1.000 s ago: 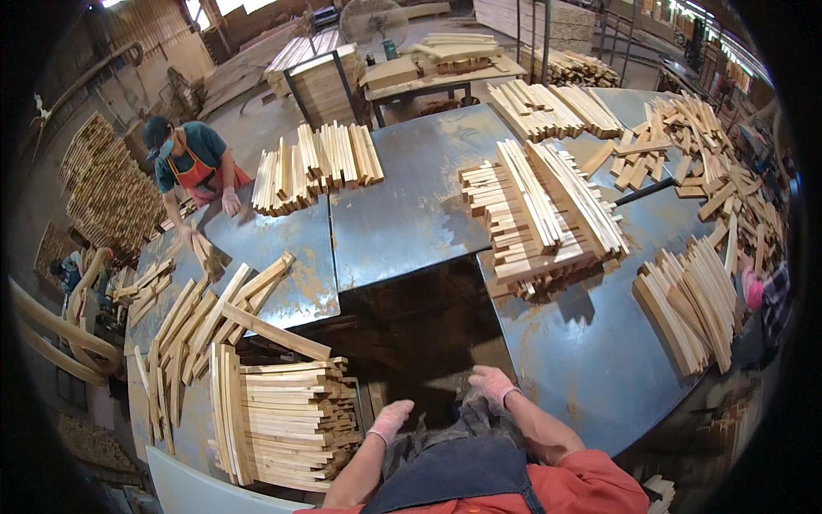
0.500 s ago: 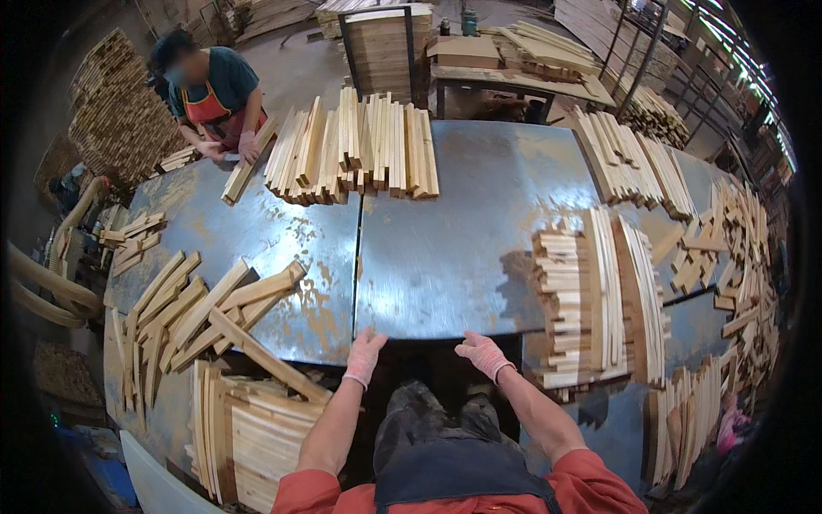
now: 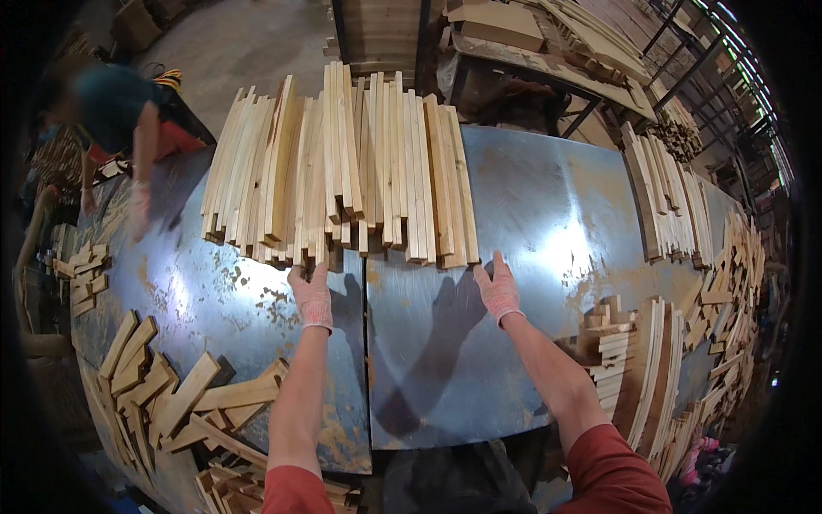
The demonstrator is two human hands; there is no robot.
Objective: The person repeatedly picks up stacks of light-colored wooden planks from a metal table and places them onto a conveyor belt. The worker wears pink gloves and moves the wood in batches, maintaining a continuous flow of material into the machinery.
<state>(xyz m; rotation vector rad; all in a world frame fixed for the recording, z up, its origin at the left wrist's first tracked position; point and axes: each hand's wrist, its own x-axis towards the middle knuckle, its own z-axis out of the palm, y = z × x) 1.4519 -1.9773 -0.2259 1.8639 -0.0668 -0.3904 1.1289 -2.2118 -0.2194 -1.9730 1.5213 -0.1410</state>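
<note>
A wide row of pale wooden strips [image 3: 390,171] lies side by side on the metal tabletop ahead of me, with a few strips stacked on top. My left hand [image 3: 313,298], in a pinkish glove, is at the near ends of the strips left of centre, fingers apart; whether it touches them I cannot tell. Just off the row's near right corner, my right hand [image 3: 499,291] has its thumb and fingers spread, also gloved. Neither hand holds anything. Both forearms stretch forward over the table.
Loose wood pieces [image 3: 188,398] lie in a heap at the near left, with shorter offcuts [image 3: 84,274] beyond. Stacked strips [image 3: 638,368] and scattered offcuts [image 3: 728,283] occupy the right. A co-worker [image 3: 120,120] bends over the far left edge. A seam [image 3: 368,360] divides the metal tabletop [image 3: 445,360].
Both my hands have moved forward from the table's near edge to the near ends of the strip row. My view has shifted closer to it. The co-worker's strip is no longer visible in hand.
</note>
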